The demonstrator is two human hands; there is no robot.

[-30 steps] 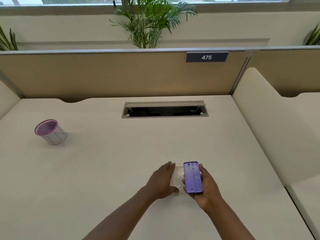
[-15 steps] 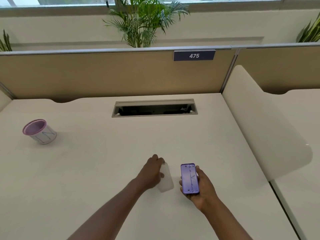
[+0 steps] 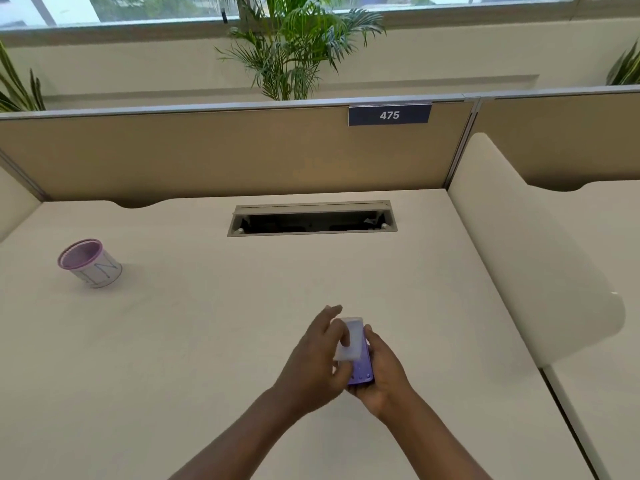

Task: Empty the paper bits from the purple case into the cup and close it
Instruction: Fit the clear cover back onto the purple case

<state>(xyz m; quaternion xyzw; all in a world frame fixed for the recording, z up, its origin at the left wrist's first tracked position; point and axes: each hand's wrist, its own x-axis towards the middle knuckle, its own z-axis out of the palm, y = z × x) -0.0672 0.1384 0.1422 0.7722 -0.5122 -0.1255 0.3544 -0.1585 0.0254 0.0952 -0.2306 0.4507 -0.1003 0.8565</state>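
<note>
Both hands are meeting low-centre over the desk [image 3: 207, 341]. The right hand [image 3: 382, 372] is cradling the purple case [image 3: 362, 370] from below and from its right side, fingers curled around the case's edge, so it is closed on the case. The left hand [image 3: 313, 358] is holding the translucent white lid [image 3: 351, 339], pinched between thumb and fingers with the index finger stretched forward past the lid's far end. The lid is lying on top of the case, covering its far and middle part; only the near purple end is showing, with a few small dots on it. The lid is sitting slightly skewed to the left against the case, and whether it is seated or just resting there cannot be told. The case's contents are not visible. The cup [image 3: 90, 264], white with a purple rim and inside and line markings on its wall, is standing on the desk at far left, well apart from the hands; whatever is inside it is not visible from here. A cable slot [image 3: 311, 220] is sitting open at the back of the desk, under the partition [image 3: 207, 154] carrying a plate reading 475 [image 3: 389, 115]. A palm plant [image 3: 294, 46] is standing behind the partition.
</note>
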